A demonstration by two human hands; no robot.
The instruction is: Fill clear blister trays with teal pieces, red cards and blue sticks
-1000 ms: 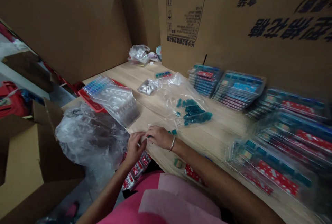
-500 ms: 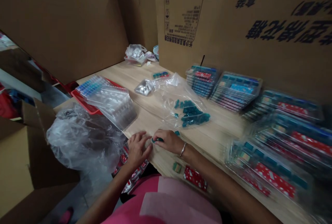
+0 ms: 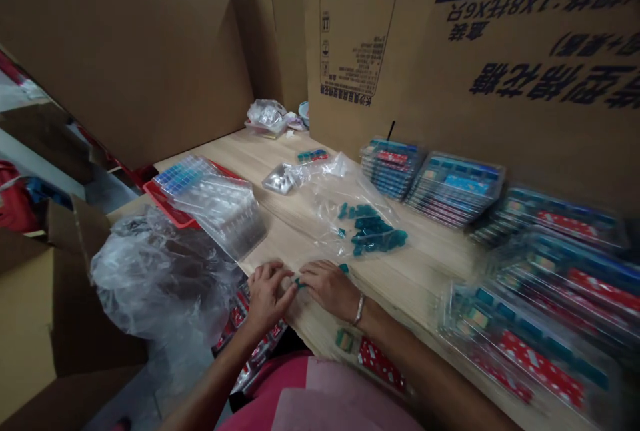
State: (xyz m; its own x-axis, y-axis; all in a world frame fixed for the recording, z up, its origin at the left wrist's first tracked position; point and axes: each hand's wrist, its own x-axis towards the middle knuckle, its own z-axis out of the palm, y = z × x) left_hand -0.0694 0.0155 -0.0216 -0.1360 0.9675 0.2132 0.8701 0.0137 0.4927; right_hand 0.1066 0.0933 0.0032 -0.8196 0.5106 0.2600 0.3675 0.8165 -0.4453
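At the table's near edge, my left hand (image 3: 267, 294) has its fingers curled, with the thumb close to the right fingertips. A pale, clear thing seems to lie under its fingers, too faint to make out. Against it, my right hand (image 3: 330, 290) bends its fingers down over a small teal block (image 3: 299, 282), mostly hidden. Another teal block (image 3: 343, 268) lies just behind the right hand. Beyond it, a clear plastic bag (image 3: 330, 198) holds a heap of teal blocks (image 3: 373, 231).
A red tray (image 3: 173, 210) bears clear plastic blister trays (image 3: 227, 208) at left. Stacked filled packs (image 3: 453, 184) line the right side. Beside my right forearm lies a red dotted piece (image 3: 380, 361). Big cardboard boxes (image 3: 390, 38) stand behind; a crumpled plastic bag (image 3: 160, 278) hangs at left.
My right fingers have lowered and flattened over the teal block, which shows less now. My left hand stays almost in place. The view has tilted slightly upward.
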